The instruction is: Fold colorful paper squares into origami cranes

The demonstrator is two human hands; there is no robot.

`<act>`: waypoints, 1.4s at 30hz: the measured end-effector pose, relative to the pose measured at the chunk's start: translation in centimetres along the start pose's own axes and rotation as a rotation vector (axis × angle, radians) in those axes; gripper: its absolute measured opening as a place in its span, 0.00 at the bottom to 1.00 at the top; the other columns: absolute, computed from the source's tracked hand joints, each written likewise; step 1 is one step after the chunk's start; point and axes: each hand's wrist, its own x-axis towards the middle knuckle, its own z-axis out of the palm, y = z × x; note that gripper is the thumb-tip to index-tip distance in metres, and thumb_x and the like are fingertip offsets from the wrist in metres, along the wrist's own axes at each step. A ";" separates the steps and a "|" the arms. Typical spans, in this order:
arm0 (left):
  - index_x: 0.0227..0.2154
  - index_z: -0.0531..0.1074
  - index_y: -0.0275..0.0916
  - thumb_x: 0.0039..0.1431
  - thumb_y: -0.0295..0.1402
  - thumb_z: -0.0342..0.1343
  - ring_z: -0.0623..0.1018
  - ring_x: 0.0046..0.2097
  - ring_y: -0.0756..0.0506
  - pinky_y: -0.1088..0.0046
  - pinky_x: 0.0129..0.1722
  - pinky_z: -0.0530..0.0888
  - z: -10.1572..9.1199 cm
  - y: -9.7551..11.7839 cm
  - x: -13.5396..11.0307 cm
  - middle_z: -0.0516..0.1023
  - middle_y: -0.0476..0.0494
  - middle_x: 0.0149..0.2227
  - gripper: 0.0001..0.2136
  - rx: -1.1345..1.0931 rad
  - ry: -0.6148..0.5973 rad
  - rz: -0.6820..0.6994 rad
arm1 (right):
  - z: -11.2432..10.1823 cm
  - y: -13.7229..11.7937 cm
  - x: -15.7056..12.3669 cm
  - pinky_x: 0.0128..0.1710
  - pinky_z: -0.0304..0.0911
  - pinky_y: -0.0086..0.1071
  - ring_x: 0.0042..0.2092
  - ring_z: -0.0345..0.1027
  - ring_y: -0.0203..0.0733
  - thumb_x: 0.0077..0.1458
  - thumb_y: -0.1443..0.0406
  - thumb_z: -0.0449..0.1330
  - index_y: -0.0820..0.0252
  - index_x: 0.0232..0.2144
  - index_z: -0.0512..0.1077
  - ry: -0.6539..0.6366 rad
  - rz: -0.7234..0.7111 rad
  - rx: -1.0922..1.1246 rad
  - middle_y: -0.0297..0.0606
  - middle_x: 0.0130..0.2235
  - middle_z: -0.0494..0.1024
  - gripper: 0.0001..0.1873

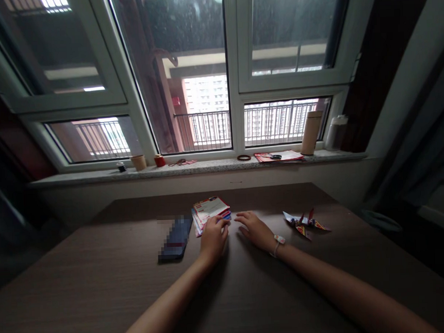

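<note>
A small stack of printed paper sheets (213,206), white with red edges, lies on the brown table. My left hand (213,239) rests at the near right edge of this stack, its fingers loosely bent and slightly apart, gripping nothing that I can see. Something blue shows by its fingertips, too small to name. Just right of the stack, my right hand (256,230) is held low over the table with fingers spread and nothing in them. Its wrist wears a pale bracelet (279,239). Folded paper pieces (304,223), white, red and yellow, stand farther right.
A dark phone (176,238), partly pixelated, lies left of the stack on the table (102,272). Along the windowsill (207,166) are a paper cup (138,162), a red spool (159,161), a dark ring (244,158), scissors (276,157) on papers, and a tan bottle (311,133).
</note>
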 end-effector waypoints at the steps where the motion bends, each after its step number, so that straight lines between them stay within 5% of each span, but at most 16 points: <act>1: 0.45 0.75 0.40 0.61 0.31 0.52 0.71 0.53 0.40 0.61 0.57 0.65 0.0 -0.5 0.2 0.74 0.39 0.50 0.12 0.060 -0.006 -0.031 | 0.4 0.0 0.6 0.59 0.58 0.45 0.58 0.59 0.47 0.55 0.72 0.57 0.55 0.52 0.69 -0.002 -0.031 0.002 0.43 0.56 0.69 0.22; 9: 0.53 0.69 0.38 0.63 0.34 0.51 0.64 0.61 0.34 0.52 0.61 0.56 1.2 -3.3 0.0 0.67 0.32 0.58 0.16 0.161 -0.074 -0.112 | 3.5 -0.4 4.0 0.65 0.48 0.49 0.67 0.45 0.50 0.57 0.68 0.59 0.64 0.59 0.62 -0.135 -0.119 -0.092 0.50 0.64 0.59 0.28; 15: 0.50 0.71 0.40 0.65 0.34 0.49 0.66 0.58 0.37 0.55 0.60 0.58 1.1 -3.2 -0.5 0.71 0.36 0.55 0.14 0.208 -0.094 -0.096 | 4.2 -0.6 4.3 0.62 0.51 0.51 0.63 0.54 0.49 0.62 0.66 0.53 0.59 0.58 0.63 -0.193 -0.105 -0.128 0.46 0.60 0.66 0.21; 21: 0.46 0.73 0.38 0.64 0.30 0.48 0.70 0.51 0.39 0.60 0.55 0.62 0.5 -2.8 -0.4 0.74 0.37 0.49 0.12 0.248 -0.081 -0.100 | 4.1 -0.5 4.5 0.55 0.58 0.39 0.53 0.64 0.44 0.62 0.67 0.55 0.57 0.49 0.72 -0.154 -0.089 -0.169 0.43 0.50 0.75 0.14; 27: 0.42 0.77 0.38 0.63 0.30 0.50 0.70 0.48 0.40 0.60 0.56 0.61 0.0 -2.8 -0.4 0.76 0.39 0.46 0.10 0.272 -0.064 -0.119 | 4.3 -0.4 4.8 0.48 0.60 0.37 0.46 0.65 0.44 0.62 0.67 0.54 0.55 0.42 0.76 -0.097 -0.075 -0.201 0.42 0.43 0.75 0.11; 35: 0.35 0.77 0.39 0.63 0.30 0.52 0.72 0.47 0.42 0.60 0.58 0.58 -0.1 -3.0 -0.4 0.77 0.41 0.41 0.08 0.229 -0.053 -0.106 | 4.4 0.1 4.7 0.55 0.57 0.37 0.46 0.68 0.40 0.62 0.68 0.56 0.58 0.35 0.77 -0.036 -0.111 -0.151 0.39 0.44 0.77 0.09; 42: 0.35 0.75 0.36 0.65 0.28 0.48 0.74 0.47 0.41 0.60 0.55 0.61 0.1 -3.2 -0.4 0.78 0.39 0.42 0.10 0.161 -0.019 -0.125 | 4.2 0.0 4.3 0.58 0.54 0.43 0.48 0.69 0.43 0.61 0.65 0.57 0.56 0.43 0.75 0.013 -0.142 -0.126 0.39 0.44 0.79 0.09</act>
